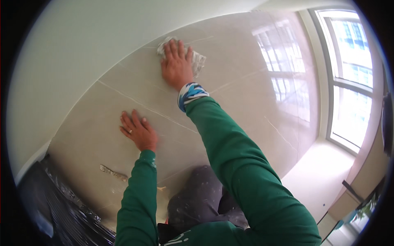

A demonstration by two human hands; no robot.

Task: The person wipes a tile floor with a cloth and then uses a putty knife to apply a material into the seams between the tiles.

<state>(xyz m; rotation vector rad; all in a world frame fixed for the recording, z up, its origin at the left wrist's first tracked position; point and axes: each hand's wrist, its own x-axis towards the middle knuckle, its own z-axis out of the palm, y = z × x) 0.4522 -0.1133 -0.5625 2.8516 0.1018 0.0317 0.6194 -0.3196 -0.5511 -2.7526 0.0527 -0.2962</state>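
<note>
Pressing a crumpled whitish cloth (199, 61) onto the glossy floor (234, 98) at upper centre with the right hand (177, 63), straight-fingered, seemingly for even pressure. Resting the left hand (140, 130) at centre left, open and empty, probably for balance. Impossible to see the cloth's covered middle; hard to identify the speckled strip (113, 173) at lower left.
</note>
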